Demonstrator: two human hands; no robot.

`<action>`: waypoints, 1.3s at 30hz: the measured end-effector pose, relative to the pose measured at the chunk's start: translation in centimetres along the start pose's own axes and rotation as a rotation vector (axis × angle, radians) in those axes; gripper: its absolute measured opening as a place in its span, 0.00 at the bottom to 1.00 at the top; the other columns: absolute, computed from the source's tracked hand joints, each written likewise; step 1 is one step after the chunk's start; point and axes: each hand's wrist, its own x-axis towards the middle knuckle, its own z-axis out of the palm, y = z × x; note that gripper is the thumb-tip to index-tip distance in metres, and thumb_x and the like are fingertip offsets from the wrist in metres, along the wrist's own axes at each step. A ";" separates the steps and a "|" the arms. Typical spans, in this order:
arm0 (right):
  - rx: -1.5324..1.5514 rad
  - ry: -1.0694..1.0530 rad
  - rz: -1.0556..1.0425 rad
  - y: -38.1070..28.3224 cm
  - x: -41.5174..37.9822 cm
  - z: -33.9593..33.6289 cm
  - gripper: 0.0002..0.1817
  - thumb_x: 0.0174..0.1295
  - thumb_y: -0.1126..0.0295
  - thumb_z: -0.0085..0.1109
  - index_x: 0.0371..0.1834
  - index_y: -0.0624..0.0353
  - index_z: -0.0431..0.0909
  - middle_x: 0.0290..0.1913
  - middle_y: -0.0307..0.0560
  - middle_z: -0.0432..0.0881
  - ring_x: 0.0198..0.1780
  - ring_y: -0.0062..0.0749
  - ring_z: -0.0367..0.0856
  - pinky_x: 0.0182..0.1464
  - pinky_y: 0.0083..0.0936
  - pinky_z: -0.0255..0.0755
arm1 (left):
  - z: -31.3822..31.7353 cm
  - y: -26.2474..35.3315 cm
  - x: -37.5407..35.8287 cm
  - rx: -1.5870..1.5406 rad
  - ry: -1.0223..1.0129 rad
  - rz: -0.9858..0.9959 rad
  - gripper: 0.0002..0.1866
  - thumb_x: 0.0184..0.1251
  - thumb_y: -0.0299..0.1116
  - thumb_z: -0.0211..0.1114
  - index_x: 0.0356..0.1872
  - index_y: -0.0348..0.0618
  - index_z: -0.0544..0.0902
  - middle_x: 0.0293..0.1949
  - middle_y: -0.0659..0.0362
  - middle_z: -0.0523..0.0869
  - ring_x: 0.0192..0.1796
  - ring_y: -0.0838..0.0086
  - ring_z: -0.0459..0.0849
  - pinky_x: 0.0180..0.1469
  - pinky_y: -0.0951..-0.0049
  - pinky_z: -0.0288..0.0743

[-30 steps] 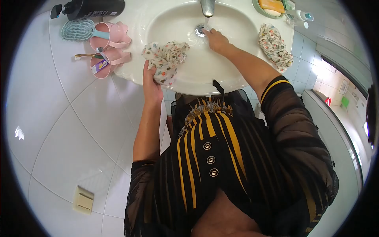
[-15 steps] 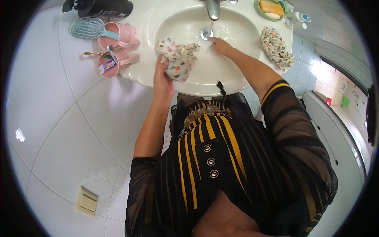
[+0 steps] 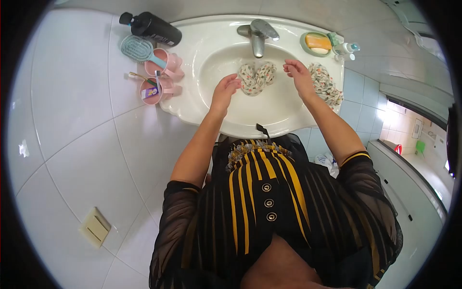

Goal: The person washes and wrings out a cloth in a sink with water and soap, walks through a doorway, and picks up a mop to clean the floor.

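— What's in the basin?
— A cloth [image 3: 257, 77]: white with small floral print in orange and green. It's crumpled into a wet-looking bunch of two rounded lumps side by side.
— Where exactly?
— At the back of the sink [image 3: 192, 101], right under the tap's spout, on the basin floor.
— Is anyone holding it?
— No. The left hand [image 3: 225, 90] hovers just beside its left edge, fingers loose and spread, not gripping. The right hand [image 3: 298, 73] is a little off to its right, also open, above the basin's rim.
— Flat or heaped?
— Heaped, folds gathered upward; nothing spread out.
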 end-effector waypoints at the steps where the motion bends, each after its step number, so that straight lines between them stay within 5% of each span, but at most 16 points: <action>1: -0.133 -0.045 -0.146 -0.4 -0.7 -1.1 0.15 0.58 0.70 0.52 0.49 0.58 0.73 0.39 0.42 0.80 0.41 0.29 0.77 0.46 0.25 0.70 | -0.1 0.0 -0.3 -0.017 0.010 -0.019 0.21 0.62 0.29 0.52 0.57 0.37 0.69 0.48 0.56 0.78 0.49 0.74 0.77 0.53 0.76 0.66; 2: -0.130 -0.024 -0.142 -0.9 -1.6 -3.0 0.15 0.58 0.70 0.52 0.49 0.58 0.73 0.39 0.42 0.80 0.41 0.29 0.77 0.46 0.25 0.70 | -0.2 -0.2 -0.8 -0.032 0.015 -0.046 0.19 0.63 0.30 0.52 0.56 0.37 0.70 0.45 0.57 0.80 0.46 0.76 0.78 0.50 0.77 0.67; 4: -0.797 0.018 -0.574 -3.8 -3.8 -7.3 0.24 0.53 0.66 0.59 0.55 0.51 0.70 0.49 0.47 0.76 0.50 0.39 0.75 0.53 0.32 0.67 | -0.3 -0.6 -1.8 -0.025 0.011 -0.071 0.19 0.64 0.31 0.52 0.56 0.37 0.70 0.45 0.57 0.80 0.45 0.76 0.78 0.49 0.78 0.68; 5: -0.804 0.029 -0.567 -3.7 -4.9 -8.9 0.24 0.53 0.66 0.59 0.55 0.51 0.70 0.49 0.47 0.76 0.50 0.39 0.75 0.53 0.32 0.67 | -0.2 -0.9 -2.1 -0.024 0.032 -0.084 0.19 0.64 0.31 0.52 0.55 0.37 0.70 0.44 0.57 0.81 0.45 0.77 0.78 0.48 0.78 0.68; 7: -1.427 0.129 -0.515 -3.3 -6.3 -11.9 0.36 0.45 0.62 0.65 0.62 0.42 0.64 0.61 0.51 0.66 0.58 0.46 0.68 0.57 0.33 0.64 | 0.4 -1.5 -2.2 -0.026 0.033 -0.096 0.18 0.64 0.31 0.51 0.55 0.37 0.71 0.44 0.57 0.81 0.44 0.77 0.79 0.47 0.79 0.69; 8: -1.389 -0.038 -0.365 -1.2 -6.2 -13.7 0.42 0.42 0.62 0.67 0.65 0.41 0.60 0.65 0.54 0.58 0.60 0.46 0.65 0.58 0.34 0.63 | 0.7 -1.8 -2.3 -0.029 0.036 -0.132 0.18 0.64 0.30 0.51 0.55 0.37 0.71 0.44 0.57 0.81 0.44 0.77 0.79 0.48 0.79 0.69; 11: -1.317 -0.050 -0.197 0.2 -6.1 -12.8 0.42 0.42 0.60 0.67 0.65 0.38 0.60 0.64 0.52 0.61 0.58 0.46 0.67 0.56 0.34 0.65 | 2.5 -1.3 -1.8 -0.032 0.018 -0.175 0.18 0.64 0.30 0.51 0.54 0.37 0.71 0.43 0.57 0.81 0.43 0.76 0.79 0.48 0.78 0.69; 17: -1.180 -0.034 -0.278 1.1 -7.4 -12.4 0.34 0.42 0.62 0.65 0.59 0.40 0.69 0.57 0.52 0.67 0.54 0.45 0.70 0.54 0.34 0.66 | 9.1 0.3 2.1 0.026 -0.127 -0.141 0.16 0.64 0.30 0.52 0.52 0.36 0.73 0.42 0.57 0.81 0.42 0.76 0.79 0.47 0.77 0.70; 20: -0.780 -0.263 -0.241 1.4 -8.2 -13.6 0.32 0.43 0.62 0.65 0.57 0.43 0.71 0.54 0.52 0.69 0.54 0.45 0.70 0.55 0.32 0.66 | 13.3 1.0 4.6 0.218 -0.268 -0.109 0.17 0.64 0.32 0.53 0.52 0.38 0.73 0.41 0.57 0.81 0.42 0.76 0.79 0.46 0.75 0.71; 22: -0.631 -0.064 -0.230 1.5 -9.1 -14.6 0.30 0.44 0.60 0.64 0.55 0.49 0.71 0.53 0.53 0.70 0.54 0.46 0.70 0.56 0.30 0.66 | 15.6 0.9 6.9 0.735 -0.269 0.425 0.18 0.61 0.32 0.56 0.53 0.44 0.74 0.40 0.56 0.81 0.41 0.73 0.79 0.45 0.72 0.72; 23: -0.552 0.031 -0.220 1.7 -9.4 -15.0 0.29 0.45 0.59 0.64 0.54 0.51 0.72 0.52 0.53 0.71 0.54 0.46 0.70 0.56 0.29 0.66 | 16.6 1.0 7.8 0.738 -0.272 0.417 0.18 0.61 0.32 0.56 0.53 0.44 0.74 0.40 0.56 0.81 0.41 0.73 0.79 0.45 0.72 0.72; 25: -0.637 0.137 -0.240 2.3 -9.2 -16.4 0.32 0.45 0.59 0.63 0.58 0.51 0.68 0.57 0.54 0.67 0.57 0.47 0.68 0.58 0.32 0.63 | 18.9 2.8 9.3 0.974 -0.216 0.626 0.16 0.57 0.32 0.56 0.49 0.49 0.76 0.37 0.52 0.80 0.41 0.62 0.80 0.42 0.65 0.73; 28: -1.025 0.131 -0.113 2.9 -8.9 -16.9 0.41 0.46 0.60 0.63 0.66 0.44 0.56 0.66 0.52 0.55 0.64 0.48 0.58 0.62 0.41 0.56 | 21.5 3.0 11.9 1.249 -0.280 0.614 0.18 0.57 0.33 0.54 0.51 0.52 0.75 0.35 0.54 0.83 0.37 0.63 0.81 0.39 0.66 0.75; 32: -1.033 0.158 0.003 2.7 -8.1 -16.4 0.41 0.45 0.61 0.64 0.66 0.42 0.55 0.66 0.51 0.54 0.64 0.48 0.58 0.61 0.40 0.56 | 23.3 2.5 13.9 1.410 -0.297 0.571 0.18 0.57 0.34 0.53 0.51 0.53 0.75 0.31 0.55 0.84 0.33 0.62 0.83 0.37 0.63 0.75; 39: -1.020 0.212 -0.101 3.0 -7.8 -16.6 0.40 0.43 0.63 0.64 0.64 0.42 0.59 0.63 0.49 0.58 0.60 0.46 0.62 0.58 0.40 0.60 | 24.1 0.6 15.5 1.382 -0.158 0.517 0.13 0.58 0.34 0.55 0.46 0.52 0.75 0.28 0.54 0.83 0.33 0.60 0.82 0.37 0.61 0.74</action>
